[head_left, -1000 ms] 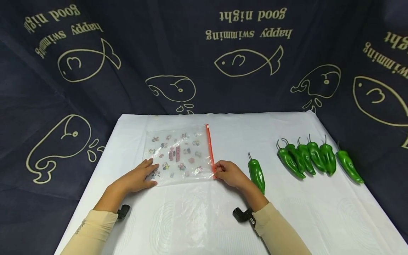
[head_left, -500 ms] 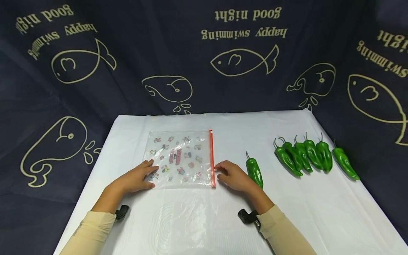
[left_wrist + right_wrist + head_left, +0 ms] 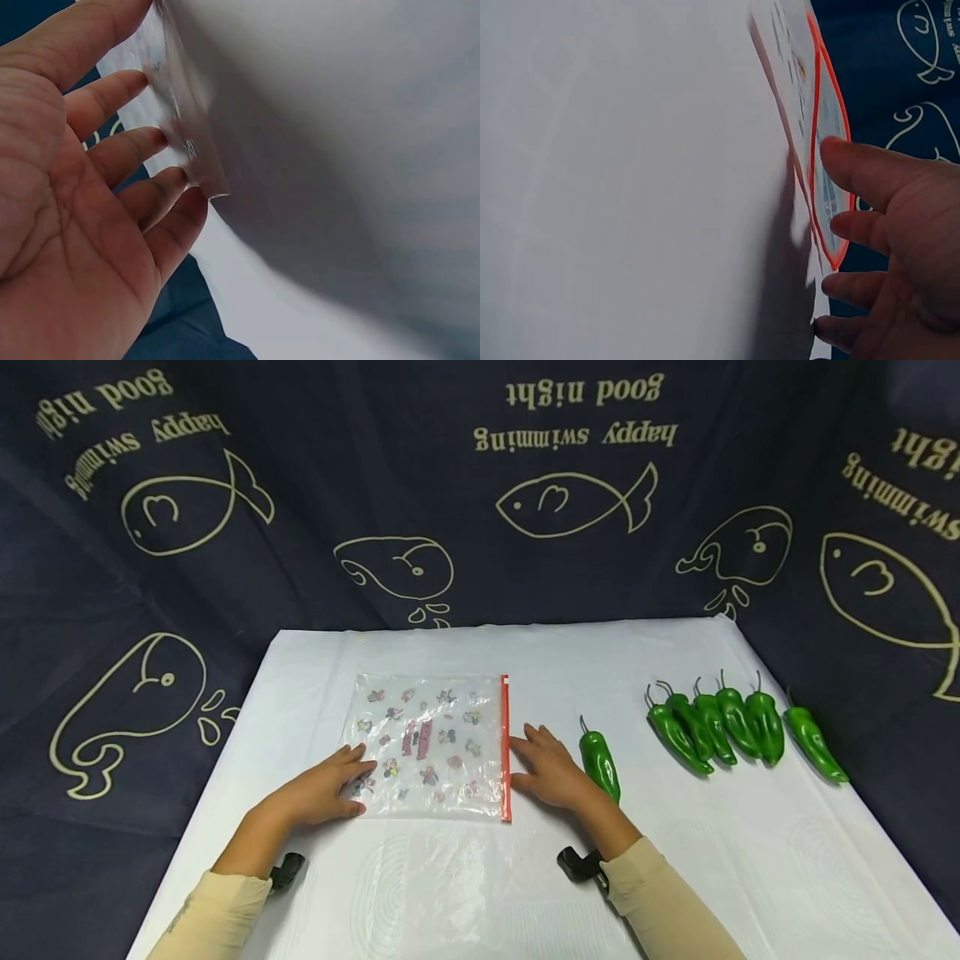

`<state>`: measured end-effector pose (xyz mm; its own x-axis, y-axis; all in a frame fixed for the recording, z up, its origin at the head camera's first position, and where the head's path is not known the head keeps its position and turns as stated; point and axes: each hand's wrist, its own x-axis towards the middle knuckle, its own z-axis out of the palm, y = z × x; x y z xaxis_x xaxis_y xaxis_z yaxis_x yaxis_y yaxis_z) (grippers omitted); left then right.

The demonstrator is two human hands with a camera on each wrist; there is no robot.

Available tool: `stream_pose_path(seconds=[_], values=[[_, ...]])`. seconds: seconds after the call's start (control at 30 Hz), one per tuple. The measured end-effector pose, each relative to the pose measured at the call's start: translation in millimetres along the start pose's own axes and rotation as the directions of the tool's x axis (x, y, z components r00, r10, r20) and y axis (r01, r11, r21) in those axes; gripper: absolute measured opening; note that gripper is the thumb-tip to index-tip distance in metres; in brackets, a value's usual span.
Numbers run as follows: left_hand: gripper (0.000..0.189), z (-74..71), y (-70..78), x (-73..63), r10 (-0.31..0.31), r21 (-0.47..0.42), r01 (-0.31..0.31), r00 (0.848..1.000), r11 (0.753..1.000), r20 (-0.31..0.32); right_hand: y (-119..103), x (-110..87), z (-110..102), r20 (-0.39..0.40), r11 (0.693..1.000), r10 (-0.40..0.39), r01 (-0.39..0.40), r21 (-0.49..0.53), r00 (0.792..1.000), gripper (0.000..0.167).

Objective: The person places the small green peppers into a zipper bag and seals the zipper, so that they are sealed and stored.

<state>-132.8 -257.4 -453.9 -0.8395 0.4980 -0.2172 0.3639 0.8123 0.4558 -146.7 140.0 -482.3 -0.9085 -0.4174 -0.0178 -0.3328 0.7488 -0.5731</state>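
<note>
A clear zip bag (image 3: pixel 450 789) printed with small cartoon figures lies flat on the white tabletop, its red zip edge (image 3: pixel 506 747) facing right. My left hand (image 3: pixel 322 791) rests at the bag's left end, fingers spread; in the left wrist view the fingertips (image 3: pixel 154 139) meet the plastic edge (image 3: pixel 187 127). Beside the red edge is my right hand (image 3: pixel 551 770), fingers extended and holding nothing. The right wrist view has the red-rimmed mouth (image 3: pixel 815 112) gaping, with the right thumb (image 3: pixel 855 169) overlapping it. One green pepper (image 3: pixel 599 766) lies just right of that hand.
Several green peppers (image 3: pixel 678 739) lie in a row at the right of the table (image 3: pixel 585 660), and a single pepper (image 3: pixel 813 745) lies farther right. A dark curtain (image 3: pixel 420 435) with fish drawings stands behind the table.
The bag has turned straighter and shifted slightly right and nearer. My right hand's curled fingers have left the red edge and spread out. The left hand has slid slightly nearer with the bag.
</note>
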Motion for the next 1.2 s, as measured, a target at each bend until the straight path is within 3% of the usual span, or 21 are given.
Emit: stream_pose_path(seconds=[0.27, 0.4, 0.57, 0.7, 0.83, 1.03, 1.2], values=[[0.067, 1.7, 0.2, -0.8, 0.034, 0.019, -0.034, 0.999, 0.999, -0.011, 3, -0.4, 1, 0.062, 0.988, -0.019, 0.028, -0.151, 0.998, 0.073], [0.067, 0.8, 4.3, 1.3, 0.024, 0.028, -0.023, 1.000, 0.999, -0.016, 5, -0.6, 1, 0.073, 0.982, -0.023, 0.036, -0.184, 0.997, 0.074], [0.058, -2.3, 34.0, 11.8, 0.071, 0.092, -0.062, 0.992, 0.994, -0.104, 5, -1.1, 1, 0.077, 0.982, -0.020, 0.034, -0.186, 0.997, 0.074], [0.049, 4.3, 68.4, 35.2, 0.111, 0.109, -0.086, 0.961, 0.990, -0.251, 6, -2.6, 0, 0.079, 0.983, -0.014, 0.029, -0.183, 0.997, 0.075], [0.041, 17.0, 98.9, 64.2, 0.071, 0.044, -0.059, 0.936, 0.997, -0.346, 7, -2.8, 1, 0.092, 0.984, -0.012, 0.028, -0.176, 0.996, 0.076], [0.042, 37.4, 135.1, 102.2, -0.006, 0.034, 0.018, 0.939, 0.999, -0.345, 7, -1.9, 1, 0.094, 0.983, -0.009, 0.026, -0.183, 0.996, 0.076], [0.048, 53.8, 150.9, 122.9, -0.068, 0.061, 0.092, 0.947, 0.994, -0.314, 6, -1.7, 1, 0.093, 0.983, -0.021, 0.037, -0.179, 0.995, 0.076]])
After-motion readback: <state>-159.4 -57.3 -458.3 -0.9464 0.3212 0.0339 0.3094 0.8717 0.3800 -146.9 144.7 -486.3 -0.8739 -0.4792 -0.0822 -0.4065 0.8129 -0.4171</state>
